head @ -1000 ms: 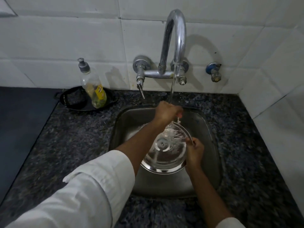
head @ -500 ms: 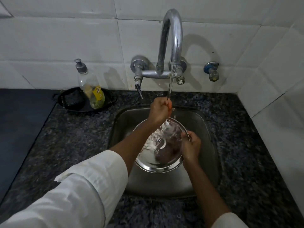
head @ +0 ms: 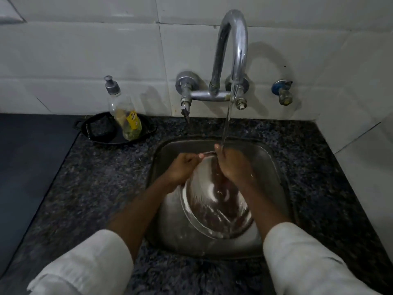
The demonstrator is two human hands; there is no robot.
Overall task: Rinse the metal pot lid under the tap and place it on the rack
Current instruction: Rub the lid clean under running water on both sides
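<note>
Gripping wet metal pot lid (head: 214,207) at its far rim, left hand (head: 185,168) and right hand (head: 232,167) both closed (tap (head: 232,50) running); could slip, clang into sink (head: 168,220).

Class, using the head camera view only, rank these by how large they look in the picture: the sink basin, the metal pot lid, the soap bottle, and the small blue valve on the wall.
1. sink basin
2. metal pot lid, tilted and partly behind the hands, so its full extent is hidden
3. soap bottle
4. blue valve
</note>
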